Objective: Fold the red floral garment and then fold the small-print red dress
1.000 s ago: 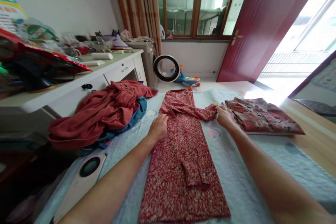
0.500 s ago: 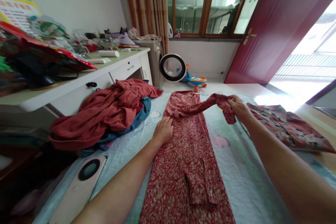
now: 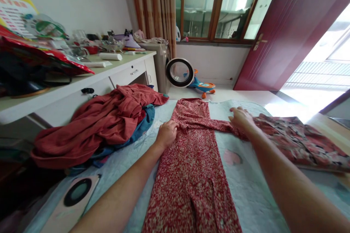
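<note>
Crowding the head view, a rust-red clothes heap (image 3: 101, 123) sat left of the floral dress (image 3: 191, 167), a folded patterned garment (image 3: 298, 142) right. The dress lay lengthwise, neckline away, on the quilt (image 3: 246, 182). Left hand (image 3: 166, 134) curled loosely on its edge; right hand (image 3: 240, 118) pressed the sleeve (image 3: 216, 125), fingers together.

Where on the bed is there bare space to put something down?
Bare quilt lies between the red floral dress and the right arm. A narrower strip lies between the dress and the rust-red pile. The desk is cluttered; the folded garment fills the right edge.
</note>
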Tool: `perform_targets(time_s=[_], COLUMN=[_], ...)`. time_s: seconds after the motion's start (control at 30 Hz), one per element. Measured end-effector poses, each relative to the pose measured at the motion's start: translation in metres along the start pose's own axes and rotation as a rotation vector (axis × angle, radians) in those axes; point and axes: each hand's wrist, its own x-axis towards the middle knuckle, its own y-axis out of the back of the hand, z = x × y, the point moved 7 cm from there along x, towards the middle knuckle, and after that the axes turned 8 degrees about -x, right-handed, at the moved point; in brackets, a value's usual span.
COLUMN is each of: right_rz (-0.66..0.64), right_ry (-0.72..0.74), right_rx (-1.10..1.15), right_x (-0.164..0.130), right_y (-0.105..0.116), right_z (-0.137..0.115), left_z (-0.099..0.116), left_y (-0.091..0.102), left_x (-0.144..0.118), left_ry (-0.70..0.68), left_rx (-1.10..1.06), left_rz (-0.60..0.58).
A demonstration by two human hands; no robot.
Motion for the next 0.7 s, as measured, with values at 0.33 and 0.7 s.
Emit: perform_targets(time_s=[0.33, 0.7], right_rz=[0.157, 0.236], right_ry=[-0.097, -0.146], right_rx=[0.286, 0.416], right_x=[-0.022, -0.026], right_y=[-0.058, -0.073], right_z=[-0.069, -0.062], left_z=[-0.025, -0.051], left_y=[0.002, -0.042], left_x=[0.107, 0.19], left_ry=[0.023, 0.037], left_rx=[0.162, 0.292], left_rz=[-0.152, -0.322])
